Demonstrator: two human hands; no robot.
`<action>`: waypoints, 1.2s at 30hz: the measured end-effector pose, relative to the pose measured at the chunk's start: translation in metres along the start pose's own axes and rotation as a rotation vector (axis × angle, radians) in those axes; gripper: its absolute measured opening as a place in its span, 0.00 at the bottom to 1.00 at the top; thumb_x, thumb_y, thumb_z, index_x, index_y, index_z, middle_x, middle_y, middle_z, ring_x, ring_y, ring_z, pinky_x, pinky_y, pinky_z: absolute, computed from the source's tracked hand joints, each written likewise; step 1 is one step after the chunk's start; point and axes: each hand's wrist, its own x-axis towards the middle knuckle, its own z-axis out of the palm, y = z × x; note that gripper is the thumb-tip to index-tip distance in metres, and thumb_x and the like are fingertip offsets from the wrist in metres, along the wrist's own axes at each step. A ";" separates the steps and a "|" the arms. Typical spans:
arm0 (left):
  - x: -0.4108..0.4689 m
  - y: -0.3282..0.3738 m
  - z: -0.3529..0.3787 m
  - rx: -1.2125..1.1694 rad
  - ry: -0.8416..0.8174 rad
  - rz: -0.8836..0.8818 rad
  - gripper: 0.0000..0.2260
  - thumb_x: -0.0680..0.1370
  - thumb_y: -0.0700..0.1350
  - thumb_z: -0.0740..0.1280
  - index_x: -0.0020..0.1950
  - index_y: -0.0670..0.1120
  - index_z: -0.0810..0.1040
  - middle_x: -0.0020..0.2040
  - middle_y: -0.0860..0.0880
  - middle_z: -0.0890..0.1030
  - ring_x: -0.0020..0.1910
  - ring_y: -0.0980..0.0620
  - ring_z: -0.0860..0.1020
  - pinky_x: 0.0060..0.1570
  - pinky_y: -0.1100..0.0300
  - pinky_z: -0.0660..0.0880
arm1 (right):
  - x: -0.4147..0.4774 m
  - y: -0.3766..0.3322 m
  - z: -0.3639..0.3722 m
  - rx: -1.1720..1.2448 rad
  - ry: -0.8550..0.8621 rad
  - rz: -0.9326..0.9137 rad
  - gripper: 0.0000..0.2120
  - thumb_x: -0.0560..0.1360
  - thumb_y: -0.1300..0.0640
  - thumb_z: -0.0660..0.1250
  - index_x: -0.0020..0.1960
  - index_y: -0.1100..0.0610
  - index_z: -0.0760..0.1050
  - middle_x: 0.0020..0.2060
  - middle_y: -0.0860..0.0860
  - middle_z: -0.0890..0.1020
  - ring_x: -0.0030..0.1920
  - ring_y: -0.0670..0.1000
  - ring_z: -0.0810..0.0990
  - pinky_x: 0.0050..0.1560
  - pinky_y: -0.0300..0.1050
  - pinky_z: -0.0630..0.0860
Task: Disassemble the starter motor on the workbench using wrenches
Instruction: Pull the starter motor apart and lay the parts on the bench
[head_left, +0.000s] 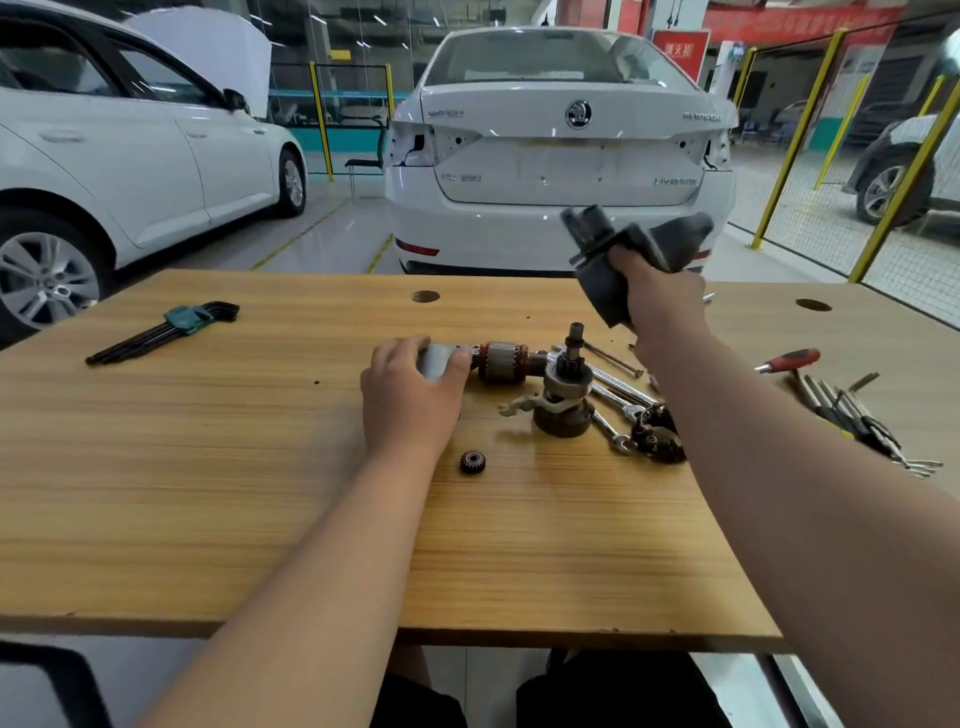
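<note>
A garage bay, a white car (561, 156) behind the wooden table (208, 519). At table centre the left hand (410, 400) curls its fingers round the grey end of the armature (506, 361), which lies flat. At 1 o'clock, raised off the table, the right hand (660, 296) grips the grey motor housing (608, 260). Wrenches (618, 395) lie at 3 o'clock, beside the armature.
</note>
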 end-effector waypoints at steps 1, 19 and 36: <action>0.001 0.001 0.002 0.017 -0.003 0.014 0.24 0.73 0.62 0.63 0.63 0.49 0.74 0.61 0.51 0.72 0.58 0.50 0.69 0.51 0.58 0.69 | 0.002 0.000 0.000 -0.166 -0.005 -0.007 0.39 0.66 0.49 0.76 0.67 0.59 0.58 0.57 0.54 0.74 0.51 0.52 0.76 0.47 0.47 0.76; -0.007 0.028 0.017 0.435 -0.158 0.513 0.30 0.69 0.69 0.54 0.64 0.54 0.72 0.63 0.51 0.72 0.66 0.47 0.63 0.68 0.43 0.39 | 0.000 0.029 -0.017 -1.057 0.067 -0.144 0.35 0.68 0.44 0.74 0.62 0.57 0.56 0.53 0.57 0.77 0.46 0.59 0.77 0.38 0.49 0.68; -0.009 0.066 -0.012 0.888 -0.470 0.517 0.14 0.75 0.58 0.55 0.43 0.50 0.72 0.50 0.47 0.74 0.59 0.45 0.65 0.62 0.44 0.55 | -0.067 0.030 -0.069 -1.480 -0.088 -0.425 0.24 0.75 0.44 0.62 0.66 0.56 0.67 0.61 0.56 0.75 0.60 0.58 0.73 0.60 0.57 0.71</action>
